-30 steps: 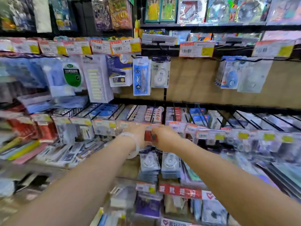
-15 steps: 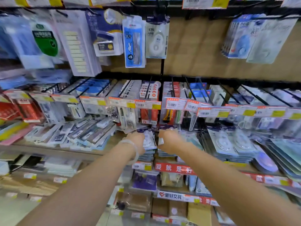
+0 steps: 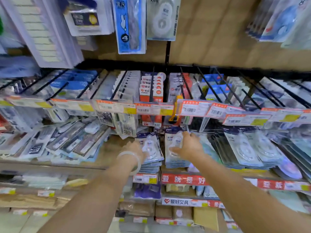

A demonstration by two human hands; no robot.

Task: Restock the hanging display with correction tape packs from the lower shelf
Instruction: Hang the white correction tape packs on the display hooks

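A person's two bare arms reach forward into a crowded stationery display, seen from a head-worn camera looking down. The landmark is the red shelf strip (image 3: 183, 179) with white Chinese characters, low in the middle of the view. Just above that strip, two stacks of correction tape packs lie flat on the lower shelf, side by side. The left hand (image 3: 134, 149), with a pale bangle (image 3: 133, 158) on its wrist, rests on the left stack of packs (image 3: 151, 148); whether its fingers curl round a pack cannot be told, since they are hidden behind the hand. The right hand (image 3: 186, 146) lies on the right stack of packs (image 3: 175, 155), thumb against the top pack's face and fingers reaching over its far edge, seemingly gripping it. The hands are near each other but not touching. Further above the strip runs a row of price labels (image 3: 154, 109) on black wire hooks holding hanging packs. Higher still, a hanging correction tape pack (image 3: 161, 17) sits beside a blue pack marked 4 (image 3: 128, 24). To the right of the strip's upper edge lie more tape packs (image 3: 244, 148), fanned out.
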